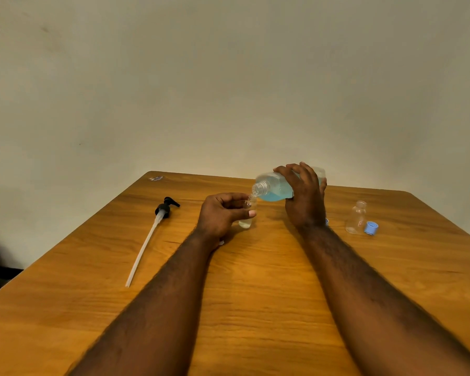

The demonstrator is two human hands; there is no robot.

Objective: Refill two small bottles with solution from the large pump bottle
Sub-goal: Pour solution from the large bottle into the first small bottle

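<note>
Two bare forearms are reaching up from the bottom edge of the frame across a wooden table point(255, 299). Left of centre, a detached pump head point(163, 210) is lying on its side, its long pale tube point(143, 251) trailing toward the lower left. Just above the middle of the frame, the left hand point(221, 214) is curling its fingers and thumb round a small clear bottle point(247, 215), holding it upright with its base apparently resting on the table; a little clear liquid is sitting at its bottom. To its right, the right hand point(305, 196) is wrapping over the large bottle point(276, 187) from above, gripping it tipped almost flat. The bottle's open threaded neck is pointing left and downward, hanging right over the small bottle's mouth, and blue solution is pooling along its lower side. A bit of blue point(327, 221) is peeking out behind the right wrist, too hidden to identify. Further right, a second small bottle point(356, 218) is standing uncapped, with a blue cap point(371, 228) lying just beside it. At the table's far left corner a small scrap point(155, 178) is lying, and a plain pale wall point(228, 77) is filling the upper frame.
</note>
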